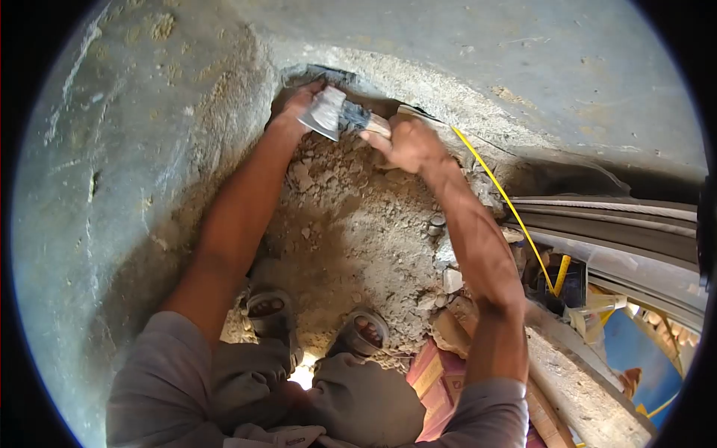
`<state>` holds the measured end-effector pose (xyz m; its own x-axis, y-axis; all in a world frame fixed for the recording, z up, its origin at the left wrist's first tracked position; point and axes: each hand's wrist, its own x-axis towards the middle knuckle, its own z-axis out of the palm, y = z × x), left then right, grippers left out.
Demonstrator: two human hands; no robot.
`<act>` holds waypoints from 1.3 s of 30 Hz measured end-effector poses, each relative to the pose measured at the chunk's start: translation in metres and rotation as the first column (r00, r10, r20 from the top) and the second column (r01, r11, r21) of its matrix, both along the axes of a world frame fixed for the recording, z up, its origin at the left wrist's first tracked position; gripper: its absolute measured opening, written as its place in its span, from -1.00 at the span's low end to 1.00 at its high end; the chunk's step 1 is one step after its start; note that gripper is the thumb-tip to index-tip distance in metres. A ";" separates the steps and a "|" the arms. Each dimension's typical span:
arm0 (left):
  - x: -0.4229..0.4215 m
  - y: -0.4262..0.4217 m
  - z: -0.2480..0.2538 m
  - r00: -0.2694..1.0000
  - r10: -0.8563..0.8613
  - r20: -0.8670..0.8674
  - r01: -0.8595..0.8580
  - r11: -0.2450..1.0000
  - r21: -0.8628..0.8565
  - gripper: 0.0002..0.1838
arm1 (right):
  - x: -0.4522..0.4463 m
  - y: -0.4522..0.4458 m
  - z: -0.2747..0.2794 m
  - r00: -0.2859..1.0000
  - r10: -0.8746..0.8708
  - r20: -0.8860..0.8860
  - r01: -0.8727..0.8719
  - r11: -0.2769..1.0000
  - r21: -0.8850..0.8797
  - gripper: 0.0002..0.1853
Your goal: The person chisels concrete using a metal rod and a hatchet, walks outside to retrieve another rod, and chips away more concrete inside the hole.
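My right hand [412,143] is wrapped round the wooden handle of a hatchet [323,113]. Its wide, pale metal blade flares toward the lower left, and dark wrapping covers the neck. Just behind the blade, my left hand [300,98] reaches to the foot of the wall. Its fingers are mostly hidden by the blade and the shadow, so what they hold or touch does not show. A dark, broken-out hollow [317,73] opens in the wall base beside it. The hatchet and right hand look slightly blurred.
Grey plastered walls [112,187] meet in the corner. Loose rubble [336,216] covers the floor around my sandalled feet [366,328]. On the right lie a yellow strip [504,198], long metal profiles [620,224], a plank [575,381] and reddish boxes [437,384].
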<state>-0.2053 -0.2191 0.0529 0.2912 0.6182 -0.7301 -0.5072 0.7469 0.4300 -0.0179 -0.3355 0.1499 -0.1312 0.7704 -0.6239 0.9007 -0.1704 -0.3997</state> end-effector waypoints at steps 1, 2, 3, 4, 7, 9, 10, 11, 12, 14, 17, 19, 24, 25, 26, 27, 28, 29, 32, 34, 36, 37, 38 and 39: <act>-0.010 0.006 -0.023 0.998 0.011 0.054 -0.013 0.999 0.037 -0.75 | -0.007 -0.005 0.009 1.000 0.024 -0.019 -0.023 0.998 0.056 -0.35; -0.019 -0.003 -0.018 0.996 0.022 0.091 -0.027 0.998 0.052 -0.75 | -0.021 -0.020 0.018 0.997 0.048 -0.055 -0.043 0.995 0.092 -0.36; -0.010 0.003 -0.019 1.000 0.002 0.010 -0.003 0.998 0.069 -0.85 | -0.028 -0.033 0.046 0.908 0.213 -0.360 -0.071 0.927 0.369 -0.39; -0.015 0.006 -0.029 0.994 -0.053 0.091 0.046 0.996 0.081 -0.84 | -0.031 -0.042 0.041 0.885 0.365 -0.288 -0.192 0.851 0.488 -0.39; -0.018 0.005 -0.035 0.990 -0.111 0.092 0.100 0.988 0.114 -0.81 | -0.028 -0.045 0.017 0.844 0.518 -0.139 -0.258 0.619 0.742 -0.32; -0.018 0.004 -0.035 0.965 -0.130 -0.226 0.171 0.970 0.171 -0.77 | -0.009 -0.003 0.008 0.995 -0.072 -0.064 0.058 0.979 -0.195 -0.28; -0.002 0.005 -0.018 0.987 0.141 -0.070 -0.143 0.990 -0.019 -0.77 | -0.007 -0.002 -0.005 0.995 -0.054 -0.087 0.048 0.996 -0.070 -0.30; -0.004 0.016 -0.006 0.988 0.145 -0.062 -0.145 0.989 -0.008 -0.77 | -0.006 -0.002 -0.017 0.995 -0.029 -0.100 0.035 0.998 0.058 -0.31; -0.016 0.018 -0.001 0.998 -0.027 -0.061 0.024 0.998 -0.050 -0.79 | -0.024 -0.021 0.014 0.980 -0.091 -0.178 0.121 0.979 0.164 -0.33; -0.011 0.005 -0.029 0.999 -0.018 0.049 0.012 0.992 0.125 -0.81 | -0.031 -0.044 0.043 0.932 0.280 -0.232 -0.189 0.918 0.349 -0.41; -0.017 0.007 -0.037 0.994 -0.083 0.072 0.073 0.990 0.123 -0.83 | -0.028 -0.049 -0.005 0.865 0.490 -0.105 -0.232 0.578 0.782 -0.42; -0.003 0.000 -0.012 0.993 0.110 0.045 -0.107 0.992 -0.073 -0.86 | 0.001 -0.027 -0.014 0.973 0.144 -0.181 -0.080 0.943 0.322 -0.38; -0.012 0.005 -0.023 0.999 -0.044 -0.025 0.046 0.995 0.090 -0.87 | -0.024 -0.039 0.036 0.935 0.242 -0.258 -0.095 0.874 0.477 -0.32; -0.012 0.010 -0.030 0.999 -0.048 0.011 0.047 0.996 0.077 -0.86 | -0.032 -0.046 0.036 0.881 0.405 -0.246 -0.097 0.662 0.743 -0.37; -0.016 0.009 -0.035 0.998 -0.051 0.042 0.049 0.997 0.056 -0.85 | -0.038 -0.051 0.029 0.854 0.485 -0.188 -0.021 0.393 0.919 -0.38; -0.016 0.010 -0.033 0.998 -0.052 0.040 0.049 0.997 0.061 -0.85 | -0.035 -0.044 0.006 0.816 0.538 -0.209 -0.019 0.387 0.922 -0.39; -0.015 0.007 -0.028 0.993 -0.109 -0.053 0.115 0.985 0.131 -0.84 | -0.021 -0.037 -0.011 0.861 0.476 -0.179 -0.144 0.567 0.811 -0.39; -0.013 0.004 -0.026 0.976 -0.162 -0.147 0.188 0.963 0.191 -0.83 | -0.010 -0.018 -0.007 0.963 0.239 -0.121 -0.152 0.859 0.489 -0.36; -0.021 0.006 -0.044 0.941 -0.102 0.321 0.046 0.983 0.177 -0.82 | -0.016 -0.019 0.018 0.992 -0.045 -0.121 0.052 0.997 0.059 -0.27; -0.006 0.004 -0.018 0.998 -0.001 -0.065 0.007 0.997 0.083 -0.76 | -0.034 -0.043 0.027 0.911 0.315 -0.266 -0.131 0.832 0.538 -0.34; -0.013 0.006 -0.023 0.996 -0.081 -0.029 0.083 0.992 0.095 -0.76 | -0.043 -0.048 0.032 0.830 0.519 -0.206 -0.084 0.481 0.873 -0.41; -0.015 0.010 -0.022 0.996 -0.080 -0.031 0.083 0.991 0.103 -0.76 | -0.037 -0.044 0.008 0.818 0.534 -0.213 -0.118 0.519 0.847 -0.43; -0.017 0.009 -0.024 0.992 -0.123 0.022 0.120 0.988 0.100 -0.74 | -0.025 -0.036 -0.016 0.807 0.547 -0.222 -0.155 0.559 0.814 -0.45; -0.018 0.009 -0.027 0.983 -0.168 0.078 0.160 0.982 0.101 -0.71 | -0.010 -0.024 -0.017 0.938 0.093 -0.334 -0.026 0.979 0.200 -0.37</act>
